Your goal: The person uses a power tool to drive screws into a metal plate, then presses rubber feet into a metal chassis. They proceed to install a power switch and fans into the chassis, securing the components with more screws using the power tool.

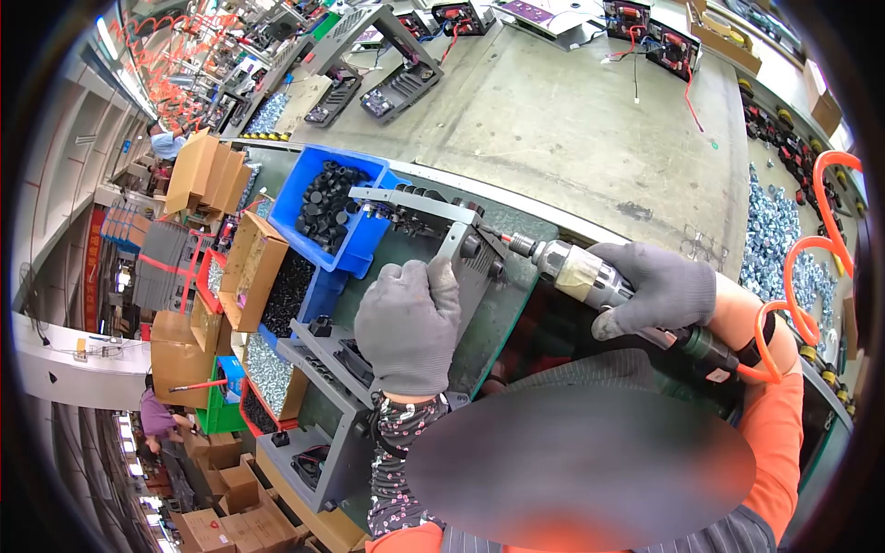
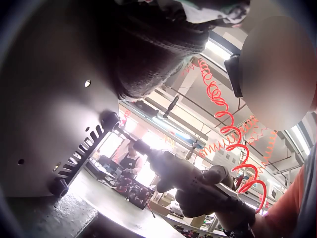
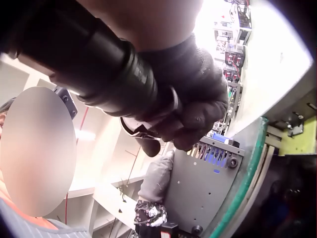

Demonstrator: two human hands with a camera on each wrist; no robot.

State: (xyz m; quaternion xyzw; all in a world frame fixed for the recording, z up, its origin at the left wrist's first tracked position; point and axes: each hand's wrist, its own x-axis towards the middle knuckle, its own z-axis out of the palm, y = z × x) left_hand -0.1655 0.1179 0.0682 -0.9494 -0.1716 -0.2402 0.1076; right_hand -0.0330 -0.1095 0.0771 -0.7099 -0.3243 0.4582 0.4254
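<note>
A grey-gloved right hand [image 1: 668,288] grips an air screwdriver [image 1: 579,276] with an orange hose at its back end. Its bit points into a black rubber foot [image 2: 110,120] at the corner of a grey slotted metal housing [image 3: 198,186]. A second rubber foot [image 2: 59,186] sits at another corner of the same panel. The left hand [image 1: 406,323], also gloved, holds the housing, its thumb against the upright bar [image 1: 454,241]; part of its grip is hidden behind the panel in the right wrist view. The housing stands on a green-edged worktop [image 1: 489,355].
Left of the housing are a blue bin [image 1: 300,180] of black rubber feet and a box [image 1: 267,373] of screws. Another grey housing [image 1: 336,415] stands beside the left forearm. Beyond lies a wide conveyor surface [image 1: 553,120] carrying electrical units. The coiled orange hose [image 1: 825,244] hangs at right.
</note>
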